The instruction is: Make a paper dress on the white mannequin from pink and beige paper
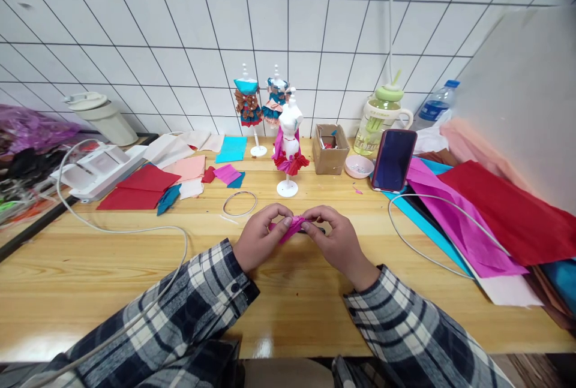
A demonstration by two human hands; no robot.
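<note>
A small piece of magenta fabric (294, 227) is gathered between my two hands, just above the table. My left hand (265, 237) pinches its left end with thumb and fingers. At the other end, my right hand (335, 238) pinches the cloth the same way. Part of a dark, thin object shows beneath the right fingers; its kind is hidden. Behind the hands stands a white mini dress form (290, 130) with a red and magenta ruffle (291, 163) around its lower part. A metal ring (240, 203) lies left of it.
Two dressed mini forms (247, 106) stand by the tiled wall. A cardboard box (330, 149), a pink bowl (359, 166) and an upright phone (394, 160) are right of centre. Fabric sheets (508, 208) lie far right, scraps (139, 184) left. A white cable (130, 231) crosses the left side.
</note>
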